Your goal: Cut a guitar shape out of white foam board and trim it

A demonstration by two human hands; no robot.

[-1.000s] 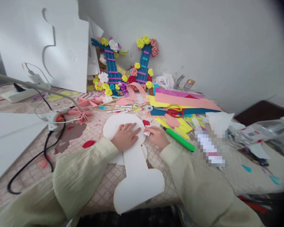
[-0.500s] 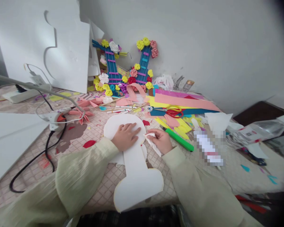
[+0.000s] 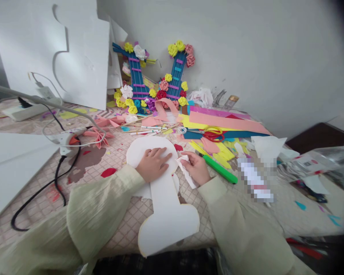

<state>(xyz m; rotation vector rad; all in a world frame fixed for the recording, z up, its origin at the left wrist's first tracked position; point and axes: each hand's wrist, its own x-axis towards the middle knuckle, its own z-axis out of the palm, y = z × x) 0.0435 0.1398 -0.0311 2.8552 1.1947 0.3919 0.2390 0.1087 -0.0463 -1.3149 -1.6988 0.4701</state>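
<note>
On cutout [image 3: 168,225], left hand [image 3: 153,165] flat; right hand [image 3: 198,169] pinches tissue [image 3: 188,177].

Scissors [image 3: 210,134] lie behind and right of the cutout [image 3: 167,227], a power socket [image 3: 67,142] left.

Smooth matt cutout [image 3: 168,223], creased paper tissue [image 3: 189,179]

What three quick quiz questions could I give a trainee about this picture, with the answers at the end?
1. What is the right hand holding?
2. True or false: the left hand grips the scissors.
3. What colour is most of the long tool beside the right hand? A) purple B) green C) orange

Key:
1. White tissue or paper.
2. False; it rests on the white cutout.
3. B.
</note>
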